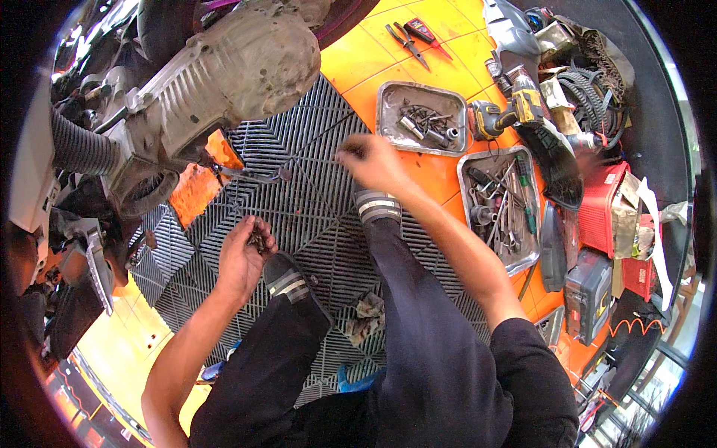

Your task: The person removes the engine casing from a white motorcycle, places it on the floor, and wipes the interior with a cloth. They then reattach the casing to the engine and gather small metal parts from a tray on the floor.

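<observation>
My left hand (240,261) is closed with its fingers curled up around small dark bolts (259,237), just above my left shoe (285,281). My right hand (376,163) reaches forward over the slatted floor, its fingers drawn together and slightly blurred. Whether anything sits between those fingertips cannot be made out. Close to its right lies a metal tray (388,91) holding loose bolts and sockets (428,123). Ahead and to the left stands a scooter with a dirty, finned engine casing (246,71) and a ribbed black hose (84,143).
A second metal tray (526,254) carries wrenches and a green-handled screwdriver (529,201). A yellow cordless drill (515,108), a red bin (601,209) and a grey case (588,295) line the right side. Pliers (407,45) lie ahead on orange tiles. A crumpled rag (366,317) sits between my legs.
</observation>
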Demonstrator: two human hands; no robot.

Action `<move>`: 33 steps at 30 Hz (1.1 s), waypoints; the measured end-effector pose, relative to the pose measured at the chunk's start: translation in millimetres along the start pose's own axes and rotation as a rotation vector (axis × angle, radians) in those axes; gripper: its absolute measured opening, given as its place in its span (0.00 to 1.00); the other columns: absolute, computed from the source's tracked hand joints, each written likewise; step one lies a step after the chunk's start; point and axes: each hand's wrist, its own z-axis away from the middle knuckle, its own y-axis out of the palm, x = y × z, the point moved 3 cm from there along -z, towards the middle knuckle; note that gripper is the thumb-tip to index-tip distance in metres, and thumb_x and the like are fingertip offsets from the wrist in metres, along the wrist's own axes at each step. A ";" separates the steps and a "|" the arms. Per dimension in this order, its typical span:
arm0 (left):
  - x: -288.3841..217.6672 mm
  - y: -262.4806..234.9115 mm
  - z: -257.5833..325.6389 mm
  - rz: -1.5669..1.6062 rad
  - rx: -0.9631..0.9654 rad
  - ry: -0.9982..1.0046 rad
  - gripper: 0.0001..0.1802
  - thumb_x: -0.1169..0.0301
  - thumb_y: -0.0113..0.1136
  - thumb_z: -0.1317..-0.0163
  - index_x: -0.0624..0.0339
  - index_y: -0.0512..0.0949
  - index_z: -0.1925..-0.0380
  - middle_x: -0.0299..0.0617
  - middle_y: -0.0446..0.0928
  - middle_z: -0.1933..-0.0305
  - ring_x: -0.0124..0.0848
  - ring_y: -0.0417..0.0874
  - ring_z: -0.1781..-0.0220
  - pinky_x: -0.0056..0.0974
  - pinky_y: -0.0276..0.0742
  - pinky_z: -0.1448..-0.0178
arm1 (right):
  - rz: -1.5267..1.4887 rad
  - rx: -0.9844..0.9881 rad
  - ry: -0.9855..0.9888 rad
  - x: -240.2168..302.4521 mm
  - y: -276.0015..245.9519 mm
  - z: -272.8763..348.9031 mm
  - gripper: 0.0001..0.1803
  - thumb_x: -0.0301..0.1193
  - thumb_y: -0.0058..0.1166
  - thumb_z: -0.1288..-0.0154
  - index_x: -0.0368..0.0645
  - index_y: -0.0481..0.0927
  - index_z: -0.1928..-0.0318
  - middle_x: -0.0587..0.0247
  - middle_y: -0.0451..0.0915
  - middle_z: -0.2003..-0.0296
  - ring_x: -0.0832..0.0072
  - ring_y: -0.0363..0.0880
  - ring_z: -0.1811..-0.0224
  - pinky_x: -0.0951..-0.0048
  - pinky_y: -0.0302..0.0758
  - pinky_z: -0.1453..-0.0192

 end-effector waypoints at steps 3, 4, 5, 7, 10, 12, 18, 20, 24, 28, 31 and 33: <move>0.0 -4.3 1.6 -0.010 -0.045 -0.024 0.11 0.61 0.53 0.25 0.56 0.72 0.62 0.37 0.72 0.65 0.30 0.74 0.64 0.37 0.73 0.55 | 0.305 -0.329 0.092 -95.2 -48.6 -8.2 0.13 0.28 0.61 0.42 0.32 0.84 0.59 0.40 0.84 0.63 0.47 0.83 0.58 0.52 0.78 0.49; 2.6 -3.1 -1.3 -0.006 -0.036 -0.039 0.11 0.61 0.54 0.25 0.56 0.73 0.62 0.38 0.74 0.65 0.30 0.76 0.64 0.38 0.74 0.55 | 0.578 -0.424 0.088 -140.8 -67.2 -0.1 0.15 0.28 0.62 0.43 0.34 0.83 0.56 0.41 0.81 0.60 0.46 0.80 0.56 0.48 0.76 0.46; 5.0 -10.6 1.2 -0.018 -0.046 -0.039 0.10 0.62 0.54 0.25 0.56 0.73 0.62 0.38 0.74 0.64 0.30 0.76 0.64 0.38 0.74 0.55 | 0.672 -0.357 0.221 -152.4 -72.6 -1.6 0.16 0.29 0.62 0.43 0.37 0.82 0.54 0.41 0.78 0.56 0.46 0.77 0.50 0.48 0.73 0.42; 9.6 -17.8 2.8 -0.046 -0.040 -0.044 0.10 0.63 0.54 0.26 0.56 0.72 0.61 0.38 0.74 0.64 0.30 0.76 0.63 0.37 0.74 0.55 | 0.757 -0.363 0.090 -152.1 -67.6 8.3 0.15 0.29 0.62 0.42 0.37 0.82 0.55 0.42 0.77 0.54 0.47 0.75 0.48 0.49 0.73 0.41; 12.8 -18.3 4.0 -0.049 -0.024 -0.030 0.09 0.63 0.55 0.27 0.57 0.72 0.60 0.38 0.74 0.63 0.30 0.76 0.63 0.38 0.74 0.55 | 0.703 -0.294 0.011 -155.5 -56.2 14.1 0.14 0.27 0.63 0.42 0.37 0.82 0.55 0.48 0.74 0.52 0.51 0.71 0.46 0.50 0.71 0.40; 13.1 -15.4 5.4 -0.043 -0.017 -0.039 0.07 0.67 0.55 0.29 0.58 0.72 0.58 0.39 0.74 0.62 0.30 0.76 0.62 0.38 0.75 0.55 | 0.531 -0.258 -0.047 -154.4 -49.8 18.4 0.13 0.26 0.62 0.42 0.37 0.83 0.56 0.49 0.75 0.52 0.51 0.72 0.48 0.51 0.71 0.42; 11.4 -9.3 5.7 -0.095 -0.007 -0.034 0.06 0.69 0.55 0.33 0.57 0.74 0.59 0.37 0.74 0.60 0.28 0.76 0.61 0.36 0.75 0.54 | 0.748 -0.460 0.053 -151.1 -56.5 10.7 0.14 0.27 0.59 0.42 0.37 0.82 0.55 0.50 0.79 0.54 0.50 0.73 0.47 0.49 0.71 0.43; 11.4 -9.3 6.4 -0.083 -0.004 -0.031 0.06 0.70 0.56 0.33 0.58 0.74 0.58 0.38 0.75 0.60 0.29 0.77 0.61 0.36 0.75 0.54 | 0.874 -0.443 0.058 -149.0 -59.6 1.4 0.14 0.28 0.58 0.42 0.38 0.82 0.55 0.51 0.79 0.53 0.51 0.73 0.48 0.49 0.71 0.43; 13.2 -6.1 3.5 -0.095 0.014 -0.028 0.08 0.72 0.58 0.34 0.60 0.76 0.56 0.38 0.76 0.60 0.30 0.78 0.59 0.37 0.76 0.53 | 0.882 -0.373 0.083 -174.3 -62.9 -15.1 0.17 0.29 0.58 0.41 0.35 0.81 0.52 0.48 0.81 0.55 0.50 0.76 0.47 0.52 0.73 0.41; 12.6 -10.1 4.7 -0.105 0.023 -0.009 0.10 0.74 0.57 0.34 0.62 0.76 0.54 0.39 0.76 0.59 0.32 0.79 0.58 0.38 0.75 0.51 | 0.815 -0.329 0.110 -173.7 -62.8 -21.5 0.15 0.26 0.55 0.41 0.34 0.81 0.53 0.44 0.81 0.56 0.49 0.78 0.49 0.52 0.74 0.42; 11.8 -8.7 5.3 -0.113 0.010 0.004 0.10 0.74 0.56 0.34 0.62 0.76 0.54 0.40 0.76 0.59 0.33 0.79 0.56 0.38 0.74 0.49 | 0.707 -0.371 0.125 -171.4 -68.7 -18.5 0.13 0.23 0.52 0.40 0.33 0.80 0.55 0.41 0.80 0.57 0.47 0.80 0.50 0.53 0.76 0.44; 12.0 -10.7 4.7 -0.103 -0.001 0.008 0.09 0.74 0.54 0.34 0.62 0.75 0.55 0.40 0.75 0.59 0.34 0.79 0.55 0.38 0.74 0.48 | 0.601 -0.451 0.183 -165.6 -73.2 -11.1 0.14 0.23 0.54 0.41 0.32 0.80 0.55 0.40 0.80 0.58 0.46 0.80 0.52 0.53 0.77 0.45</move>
